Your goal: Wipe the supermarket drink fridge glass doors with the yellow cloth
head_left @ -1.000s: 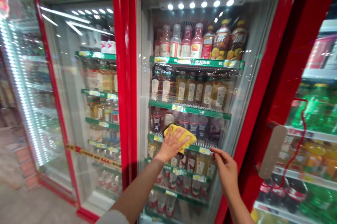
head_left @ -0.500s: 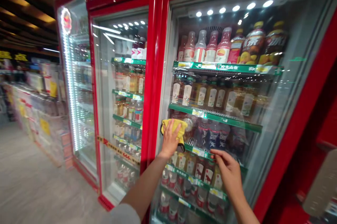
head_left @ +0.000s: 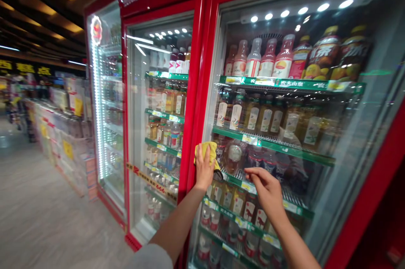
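My left hand (head_left: 204, 168) presses a yellow cloth (head_left: 206, 151) with a dark edge against the left side of the right-hand fridge door, by its red frame (head_left: 202, 92). The fingers lie flat over the cloth. To its right, my right hand (head_left: 267, 184) is raised before the glass door (head_left: 357, 134), thumb and forefinger brought together and the other fingers curled. Whether anything is between those fingertips I cannot make out. Behind the glass, several drink bottles (head_left: 267, 64) stand on shelves with green label strips (head_left: 291, 83).
A second red-framed glass fridge door (head_left: 134, 113) adjoins on the left, crossed by a printed strip (head_left: 155, 184). Beyond it stands another lit fridge (head_left: 110, 104). Stacked boxed goods (head_left: 63, 138) line the grey floor (head_left: 60, 227) at the far left.
My left hand and the cloth have slid left across the glass to the door frame. My right hand has shifted slightly left and up in view. The view has turned left.
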The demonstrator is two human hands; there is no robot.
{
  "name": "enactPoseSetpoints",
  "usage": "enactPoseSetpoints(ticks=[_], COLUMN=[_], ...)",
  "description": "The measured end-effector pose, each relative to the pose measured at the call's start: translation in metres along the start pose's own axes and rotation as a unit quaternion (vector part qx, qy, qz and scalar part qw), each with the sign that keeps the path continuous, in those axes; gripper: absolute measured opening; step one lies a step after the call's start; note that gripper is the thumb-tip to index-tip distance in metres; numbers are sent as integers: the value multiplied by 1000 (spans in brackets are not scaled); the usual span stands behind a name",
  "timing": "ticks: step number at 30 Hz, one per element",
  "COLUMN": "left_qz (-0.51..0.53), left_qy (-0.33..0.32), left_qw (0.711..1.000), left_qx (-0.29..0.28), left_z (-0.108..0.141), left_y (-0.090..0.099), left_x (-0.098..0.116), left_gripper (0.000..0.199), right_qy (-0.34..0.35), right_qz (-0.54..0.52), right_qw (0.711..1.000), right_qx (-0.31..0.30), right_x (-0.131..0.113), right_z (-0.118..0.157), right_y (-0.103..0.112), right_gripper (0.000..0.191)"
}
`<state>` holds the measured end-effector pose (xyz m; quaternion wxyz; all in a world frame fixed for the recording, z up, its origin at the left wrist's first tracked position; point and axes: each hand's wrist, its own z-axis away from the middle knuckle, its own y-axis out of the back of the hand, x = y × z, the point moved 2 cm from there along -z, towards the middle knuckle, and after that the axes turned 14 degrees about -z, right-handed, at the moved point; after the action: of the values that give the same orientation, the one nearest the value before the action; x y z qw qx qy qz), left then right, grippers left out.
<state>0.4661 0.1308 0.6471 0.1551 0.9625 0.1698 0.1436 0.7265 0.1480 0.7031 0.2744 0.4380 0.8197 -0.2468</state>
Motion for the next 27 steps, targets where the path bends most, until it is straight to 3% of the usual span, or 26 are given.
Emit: enactPoseSetpoints(ticks=[5, 9, 12, 16, 20, 23, 27], left_qz=[10, 35, 46, 50, 61, 67, 40], left_qy=[104, 83, 59, 17, -82, -168, -196], left_qw=[995, 996, 997, 999, 994, 983, 979], left_qx=[2, 8, 8, -9, -30, -20, 30], left_z=[43, 6, -14, 27, 67, 49, -23], left_y=[-2, 0, 3, 9, 31, 55, 68], left_x=[10, 22, 20, 2, -22, -35, -41], left_gripper=[68, 68, 70, 66, 65, 64, 70], right_qy=[-14, -15, -11, -4, 48, 137, 276], right_qz=[-4, 2, -4, 8, 55, 121, 279], right_qw=[1000, 1000, 1000, 1000, 996, 979, 907], right_qx=[-14, -8, -1, -10, -53, -94, -150], right_x=[5, 4, 6, 19, 30, 27, 16], right_z=[14, 13, 10, 12, 7, -8, -38], right_y=[-5, -7, -15, -33, -55, -72, -95], right_gripper=[23, 23, 23, 24, 25, 30, 44])
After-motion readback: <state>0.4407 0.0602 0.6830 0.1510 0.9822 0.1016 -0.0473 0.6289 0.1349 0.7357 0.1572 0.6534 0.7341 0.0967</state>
